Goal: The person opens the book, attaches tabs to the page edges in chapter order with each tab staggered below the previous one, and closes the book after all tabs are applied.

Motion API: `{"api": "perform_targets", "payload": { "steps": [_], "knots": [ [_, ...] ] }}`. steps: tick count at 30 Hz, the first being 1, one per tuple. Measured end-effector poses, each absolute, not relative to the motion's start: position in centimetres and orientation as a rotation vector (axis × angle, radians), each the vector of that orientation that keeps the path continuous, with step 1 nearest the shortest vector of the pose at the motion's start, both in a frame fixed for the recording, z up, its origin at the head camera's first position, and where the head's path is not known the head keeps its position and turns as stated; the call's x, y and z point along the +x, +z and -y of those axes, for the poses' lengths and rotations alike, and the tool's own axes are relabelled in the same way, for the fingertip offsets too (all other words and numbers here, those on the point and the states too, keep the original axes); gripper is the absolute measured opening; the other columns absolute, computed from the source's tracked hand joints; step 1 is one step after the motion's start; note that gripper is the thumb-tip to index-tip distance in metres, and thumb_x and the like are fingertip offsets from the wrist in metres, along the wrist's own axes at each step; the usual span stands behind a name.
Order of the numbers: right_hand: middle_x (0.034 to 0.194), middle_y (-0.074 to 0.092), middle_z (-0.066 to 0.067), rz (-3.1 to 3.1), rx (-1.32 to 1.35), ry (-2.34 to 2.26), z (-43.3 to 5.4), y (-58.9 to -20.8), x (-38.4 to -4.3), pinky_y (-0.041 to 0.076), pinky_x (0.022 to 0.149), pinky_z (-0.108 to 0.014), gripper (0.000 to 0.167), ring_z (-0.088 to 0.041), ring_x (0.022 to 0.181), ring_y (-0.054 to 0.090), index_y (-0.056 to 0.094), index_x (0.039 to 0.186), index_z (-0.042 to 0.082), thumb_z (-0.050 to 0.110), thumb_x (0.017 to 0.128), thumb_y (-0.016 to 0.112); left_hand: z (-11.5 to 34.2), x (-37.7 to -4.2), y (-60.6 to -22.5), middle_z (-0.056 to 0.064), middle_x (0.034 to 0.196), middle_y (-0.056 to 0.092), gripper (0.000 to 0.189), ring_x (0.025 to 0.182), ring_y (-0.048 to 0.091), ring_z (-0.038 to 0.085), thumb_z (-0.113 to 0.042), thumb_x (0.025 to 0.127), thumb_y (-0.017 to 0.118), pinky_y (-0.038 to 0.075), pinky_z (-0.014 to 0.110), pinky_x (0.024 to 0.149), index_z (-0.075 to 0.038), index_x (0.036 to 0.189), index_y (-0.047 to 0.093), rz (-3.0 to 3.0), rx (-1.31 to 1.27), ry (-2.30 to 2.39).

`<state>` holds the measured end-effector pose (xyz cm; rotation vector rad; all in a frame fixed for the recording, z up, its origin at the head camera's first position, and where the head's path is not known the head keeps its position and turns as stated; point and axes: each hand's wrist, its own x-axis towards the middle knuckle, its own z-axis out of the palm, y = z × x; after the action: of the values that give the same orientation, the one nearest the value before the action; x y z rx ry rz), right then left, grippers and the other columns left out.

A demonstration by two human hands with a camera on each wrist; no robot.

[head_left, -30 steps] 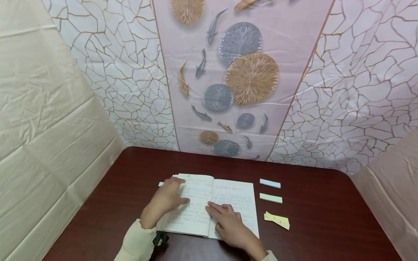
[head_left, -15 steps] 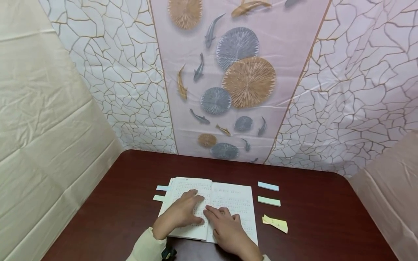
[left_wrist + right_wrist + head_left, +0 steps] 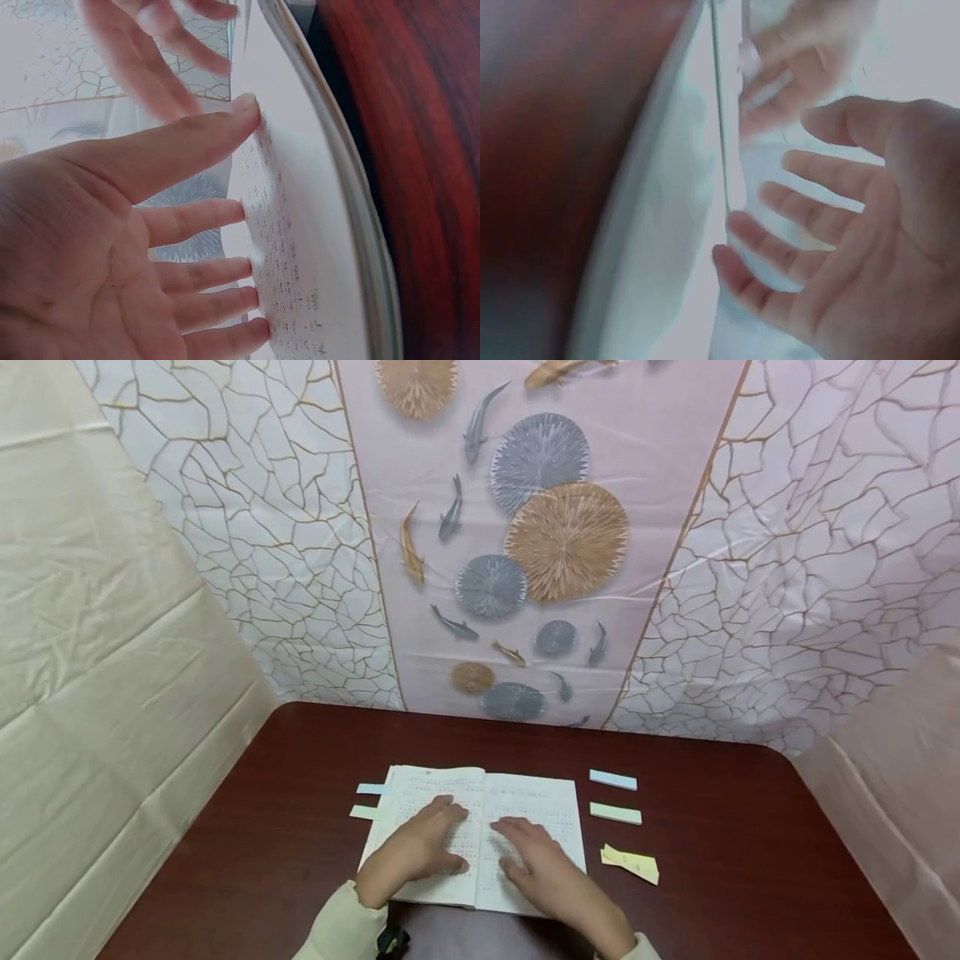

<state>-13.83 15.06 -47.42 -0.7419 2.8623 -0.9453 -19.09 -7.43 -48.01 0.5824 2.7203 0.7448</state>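
Note:
An open book point(image 3: 525, 802) with printed pages lies on the dark red table. My left hand point(image 3: 423, 843) rests on its left page, fingers spread; in the left wrist view the fingertips and thumb of that left hand point(image 3: 112, 247) press against the print. Over the right page is my right hand point(image 3: 543, 864), fingers loosely extended and holding nothing. In the right wrist view the right hand point(image 3: 847, 240) has its fingers apart, fingertips close to the page. A blue tab point(image 3: 371, 789) and a green tab point(image 3: 365, 812) stick out from the book's left edge.
Right of the book lie a blue sticky-note strip point(image 3: 612, 779), a green strip point(image 3: 615, 812) and fanned yellow notes point(image 3: 632, 864) with handwriting. The table point(image 3: 720, 843) meets patterned cloth point(image 3: 510, 635) at the back. Pale cloth hangs at both sides.
My left hand has moved right and down from the left page's outer edge, uncovering the tabs, then stayed flat on the page. My right hand has moved right, away from the book's fold.

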Motion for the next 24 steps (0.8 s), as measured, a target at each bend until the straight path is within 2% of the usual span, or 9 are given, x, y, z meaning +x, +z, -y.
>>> {"api": "perform_targets", "payload": {
  "steps": [4,7,12,17,24],
  "knots": [
    [0.119,0.072,-0.007,-3.033,-0.579,-0.893,-17.9,-46.2,-13.8,0.056,0.095,-0.049,0.026,-0.028,0.113,0.067,0.073,0.119,0.006,0.004,0.094,0.077,7.4,-19.1,-48.0,0.025,0.16,0.045,0.072,0.151,0.04,0.04,-0.016,0.079,0.094,0.041,0.056,0.116,-0.001,0.141,0.062,-2.707,0.568,0.754],
    [0.11,0.072,-0.002,-3.115,-0.452,-0.812,-20.8,-45.8,-13.7,0.058,0.086,-0.042,0.025,-0.022,0.103,0.068,0.075,0.114,0.009,0.005,0.09,0.082,7.4,-19.1,-47.9,0.024,0.161,0.044,0.072,0.153,0.038,0.04,-0.016,0.079,0.093,0.04,0.056,0.117,-0.001,0.142,0.062,-2.696,0.572,0.757],
    [0.108,0.071,-0.004,-3.153,-0.354,-0.642,-25.0,-46.5,-13.4,0.057,0.082,-0.046,0.032,-0.025,0.1,0.066,0.075,0.116,0.007,0.011,0.087,0.086,7.5,-19.2,-47.8,0.024,0.161,0.044,0.071,0.154,0.035,0.04,-0.016,0.08,0.092,0.039,0.056,0.118,0.0,0.143,0.061,-2.688,0.572,0.761],
    [0.112,0.073,-0.006,-3.192,-0.349,-0.474,-27.0,-47.8,-13.0,0.056,0.082,-0.055,0.036,-0.034,0.105,0.066,0.075,0.113,0.009,0.017,0.082,0.091,7.6,-19.2,-47.8,0.024,0.161,0.044,0.071,0.154,0.035,0.04,-0.015,0.081,0.092,0.039,0.056,0.118,0.0,0.143,0.061,-2.68,0.572,0.775],
    [0.106,0.073,-0.002,-3.229,-0.422,-0.429,-27.8,-48.8,-13.2,0.056,0.073,-0.049,0.026,-0.029,0.098,0.067,0.077,0.105,0.015,0.012,0.083,0.09,7.4,-19.2,-47.8,0.023,0.161,0.044,0.07,0.155,0.034,0.039,-0.015,0.082,0.091,0.038,0.056,0.119,-0.001,0.144,0.061,-2.669,0.579,0.781]
  ]
}}
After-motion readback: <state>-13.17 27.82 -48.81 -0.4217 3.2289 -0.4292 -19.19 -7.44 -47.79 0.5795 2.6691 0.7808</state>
